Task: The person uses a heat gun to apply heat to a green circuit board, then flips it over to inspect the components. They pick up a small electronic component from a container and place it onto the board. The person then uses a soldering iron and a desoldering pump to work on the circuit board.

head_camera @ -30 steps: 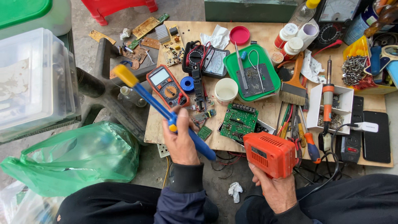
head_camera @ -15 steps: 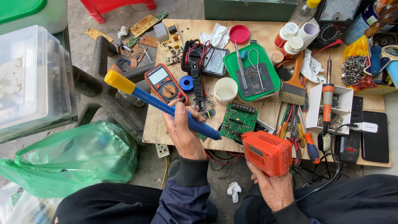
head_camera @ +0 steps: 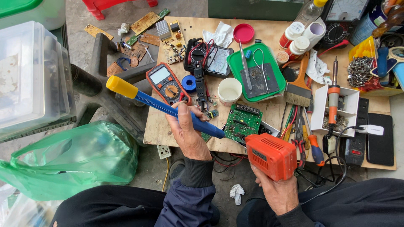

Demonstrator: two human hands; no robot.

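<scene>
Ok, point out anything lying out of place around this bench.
Several bare circuit boards lie scattered on the ground beyond the wooden board's far left corner, and a crumpled white scrap sits on the ground near the right hand.

Over a cluttered plywood worktable (head_camera: 269, 35), the left hand (head_camera: 188, 132) gripped a blue desoldering pump with a yellow plunger (head_camera: 162, 107), while the right hand (head_camera: 277, 191) held an orange plastic box-shaped device (head_camera: 271, 155) beside a green circuit board (head_camera: 243, 122).

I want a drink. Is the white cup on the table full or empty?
Empty. The white cup stands upright beside the green tray, and its pale bare bottom shows, with no liquid inside.
</scene>
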